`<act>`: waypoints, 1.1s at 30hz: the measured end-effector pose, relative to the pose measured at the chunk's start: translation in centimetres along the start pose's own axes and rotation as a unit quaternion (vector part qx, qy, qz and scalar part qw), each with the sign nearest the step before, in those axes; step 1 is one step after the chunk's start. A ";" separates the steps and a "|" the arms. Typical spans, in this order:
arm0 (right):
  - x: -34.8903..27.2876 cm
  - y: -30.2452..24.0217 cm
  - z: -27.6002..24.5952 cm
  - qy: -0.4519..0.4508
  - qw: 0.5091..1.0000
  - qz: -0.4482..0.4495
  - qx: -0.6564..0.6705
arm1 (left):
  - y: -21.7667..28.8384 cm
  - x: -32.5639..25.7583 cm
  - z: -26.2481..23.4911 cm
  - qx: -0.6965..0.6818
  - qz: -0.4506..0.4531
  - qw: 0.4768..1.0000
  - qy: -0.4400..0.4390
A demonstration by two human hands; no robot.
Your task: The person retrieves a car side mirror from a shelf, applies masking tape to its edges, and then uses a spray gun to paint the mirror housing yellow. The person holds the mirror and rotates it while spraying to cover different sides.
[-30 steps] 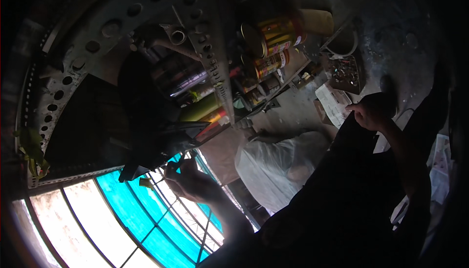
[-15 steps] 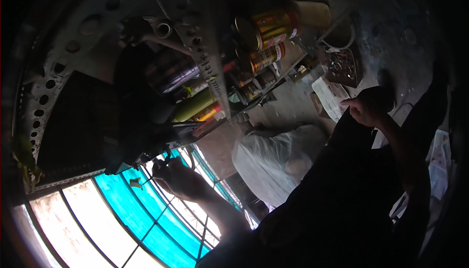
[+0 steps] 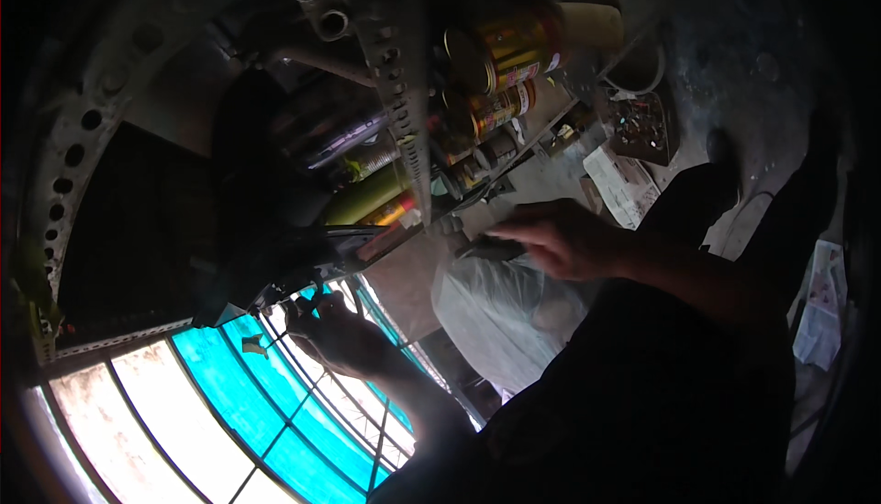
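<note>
My left hand (image 3: 332, 334) shows dark against a window with blue panes (image 3: 234, 389). Its fingers curl at a small dark thing (image 3: 307, 295) under the shelf's edge; I cannot make out a grip. My right hand (image 3: 562, 240) reaches with stretched fingers toward a slotted metal shelf rack (image 3: 402, 91). Its fingertips lie over a dark grey thing (image 3: 486, 249) just above a white plastic bag (image 3: 496, 316). My dark sleeve and body fill the lower right.
The rack holds gold and red tins (image 3: 503, 50) and several spray cans (image 3: 367, 194). A tray of small parts (image 3: 642, 128) and a printed paper (image 3: 617, 187) lie on the floor beyond. A perforated metal strip (image 3: 69, 151) curves along the left.
My right hand has moved from the paper at the right over to the rack, above the white bag. My left hand stays at the window edge, slightly shifted.
</note>
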State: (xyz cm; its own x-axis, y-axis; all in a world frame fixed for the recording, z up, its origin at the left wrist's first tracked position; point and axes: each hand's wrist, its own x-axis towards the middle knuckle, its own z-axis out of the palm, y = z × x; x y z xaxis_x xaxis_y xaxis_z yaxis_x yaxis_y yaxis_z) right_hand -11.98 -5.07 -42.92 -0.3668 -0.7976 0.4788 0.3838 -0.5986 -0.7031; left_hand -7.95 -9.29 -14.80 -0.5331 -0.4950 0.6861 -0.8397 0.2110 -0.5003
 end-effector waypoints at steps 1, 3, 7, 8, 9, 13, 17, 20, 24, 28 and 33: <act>1.9 -1.1 0.5 0.016 0.999 -0.031 0.002 | -0.4 0.2 0.0 -0.077 -0.035 0.996 -0.009; 5.2 -3.5 1.0 0.047 0.996 -0.065 0.030 | -0.4 0.5 0.1 -0.118 -0.063 0.991 -0.015; 10.9 -4.2 2.7 0.072 0.992 -0.045 0.096 | -1.4 0.9 0.0 -0.038 0.014 0.999 -0.018; 11.9 -4.2 3.2 0.079 0.991 -0.045 0.098 | -1.7 0.9 -0.1 -0.005 0.044 0.999 -0.018; 13.1 -4.5 3.0 0.085 0.991 -0.048 0.097 | -1.4 0.9 -0.1 -0.001 0.025 1.000 -0.017; 15.9 -4.7 3.4 0.093 0.989 -0.050 0.101 | -0.7 1.0 -0.5 0.059 0.061 0.996 -0.004; 16.6 -5.0 4.0 0.143 0.984 -0.072 0.073 | -0.5 0.9 -0.4 -0.030 -0.023 0.999 -0.021; 16.7 -5.6 2.7 0.146 0.981 -0.051 0.118 | -1.9 1.5 0.1 -0.258 -0.174 0.950 -0.019; 16.3 -6.3 2.0 0.121 0.987 -0.011 0.106 | -0.4 1.2 -0.1 -0.233 -0.174 0.957 -0.009; 17.0 -5.3 3.2 0.146 0.984 -0.036 0.094 | -3.9 1.7 0.9 -0.284 -0.089 0.954 -0.042; 17.2 -5.1 3.7 0.112 0.985 0.014 0.133 | -4.8 1.5 1.1 -0.411 -0.094 0.906 -0.037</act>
State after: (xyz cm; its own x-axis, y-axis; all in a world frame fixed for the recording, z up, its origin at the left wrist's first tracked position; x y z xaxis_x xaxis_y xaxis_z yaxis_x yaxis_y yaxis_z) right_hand -17.12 -16.01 -29.16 -0.5183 -0.7961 0.3124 0.5946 -0.5980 -0.5375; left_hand -4.59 -11.95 -11.89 -0.3907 -0.6357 0.6657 -0.7239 0.6589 0.2044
